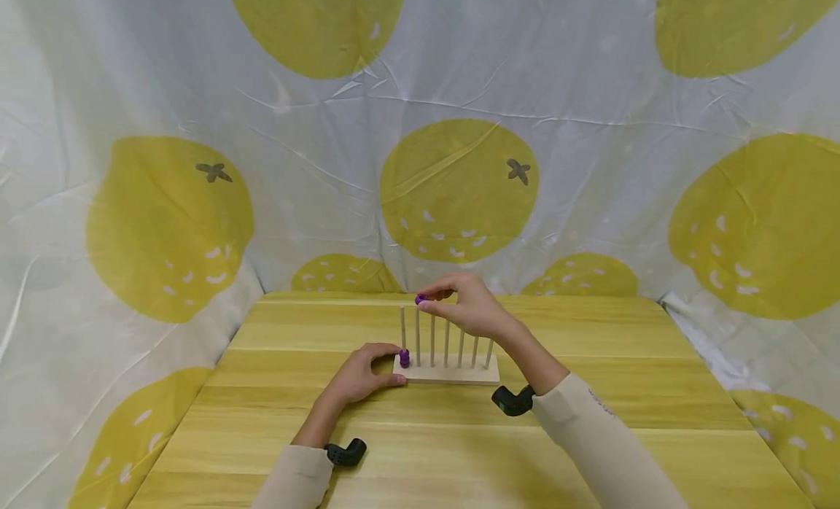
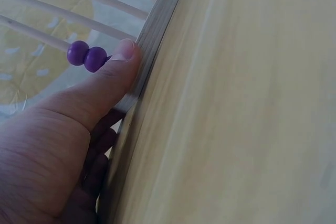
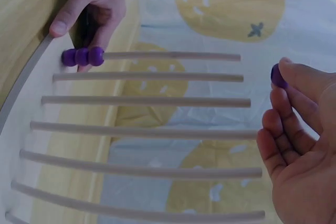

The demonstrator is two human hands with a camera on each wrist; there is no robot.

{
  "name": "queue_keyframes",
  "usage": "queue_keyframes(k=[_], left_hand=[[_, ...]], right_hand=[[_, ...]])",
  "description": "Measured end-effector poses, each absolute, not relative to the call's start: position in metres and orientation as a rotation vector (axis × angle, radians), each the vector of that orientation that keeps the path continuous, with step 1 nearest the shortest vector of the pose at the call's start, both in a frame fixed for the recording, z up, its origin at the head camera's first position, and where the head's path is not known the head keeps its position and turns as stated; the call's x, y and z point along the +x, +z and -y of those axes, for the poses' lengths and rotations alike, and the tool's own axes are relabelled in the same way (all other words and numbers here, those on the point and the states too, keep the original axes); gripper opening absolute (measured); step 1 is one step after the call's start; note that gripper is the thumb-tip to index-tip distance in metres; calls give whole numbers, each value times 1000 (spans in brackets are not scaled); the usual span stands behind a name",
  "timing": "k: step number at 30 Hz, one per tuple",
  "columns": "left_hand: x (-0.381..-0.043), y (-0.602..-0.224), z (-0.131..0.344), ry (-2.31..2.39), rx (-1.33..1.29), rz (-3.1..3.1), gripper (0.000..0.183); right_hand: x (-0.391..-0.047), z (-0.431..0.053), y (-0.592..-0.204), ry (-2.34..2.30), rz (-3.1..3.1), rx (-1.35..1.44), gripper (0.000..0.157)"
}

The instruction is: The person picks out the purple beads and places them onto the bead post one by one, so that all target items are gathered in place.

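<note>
A pale wooden peg stand [image 1: 453, 378] with a row of several upright rods stands on the table. Three purple beads [image 3: 82, 56] are stacked at the foot of its leftmost rod. My left hand [image 1: 359, 374] holds the left end of the base, thumb on the front edge and fingers behind; in the left wrist view the thumb [image 2: 113, 77] partly hides the stack. Between thumb and forefinger, my right hand [image 1: 469, 305] pinches another purple bead [image 3: 278, 76]. In the right wrist view that bead is just beyond the tip of the second rod [image 3: 152, 78], apart from it.
The other rods [image 3: 142, 171] rise bare beside the second one, under my right hand and wrist. Behind the wooden table [image 1: 315, 327] hangs a white cloth [image 1: 590, 188] with yellow lemon prints. Each wrist wears a black device [image 1: 346, 453].
</note>
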State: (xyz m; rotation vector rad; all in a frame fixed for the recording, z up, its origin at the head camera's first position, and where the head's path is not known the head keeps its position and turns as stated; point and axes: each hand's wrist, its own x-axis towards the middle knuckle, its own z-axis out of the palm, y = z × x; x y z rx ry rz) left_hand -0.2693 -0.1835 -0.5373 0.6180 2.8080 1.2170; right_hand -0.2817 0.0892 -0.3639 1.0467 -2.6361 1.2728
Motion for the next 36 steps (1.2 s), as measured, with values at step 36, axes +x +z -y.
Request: queue_keyframes(k=[36], left_hand=[[-268,-539,182,1221,614,-2815,56]], right_hand=[[-293,-56,-374,1171,2696,1092,17]])
